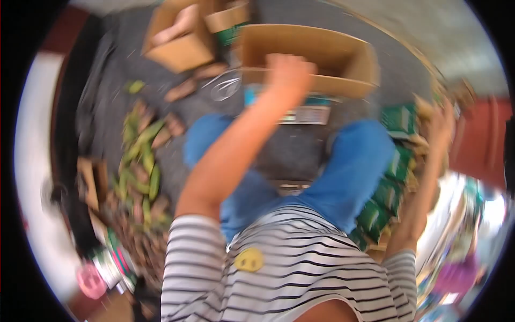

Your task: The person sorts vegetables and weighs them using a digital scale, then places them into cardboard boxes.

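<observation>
My left hand (292, 72) is over the near wall of an open cardboard box (332, 83). Its fingers point down into the box and are hidden and blurred. Beneath the box is what looks like a teal scale with a pale front panel (308, 115), between my knees. My right hand (441, 126) is stretched out to the right, smeared by motion, with its fingers seemingly extended and nothing visible in them. Closest to it is a row of green packages (399, 121) with brown cardboard-like parts.
At the left lies a heap of long green-yellow produce (145, 142) with brownish tuber-like pieces (174, 124). Another open box (185, 56) holding a pinkish-brown piece stands at upper left. A clear looped item (225, 86) is on the dark floor. A person in purple (456, 273) is far right.
</observation>
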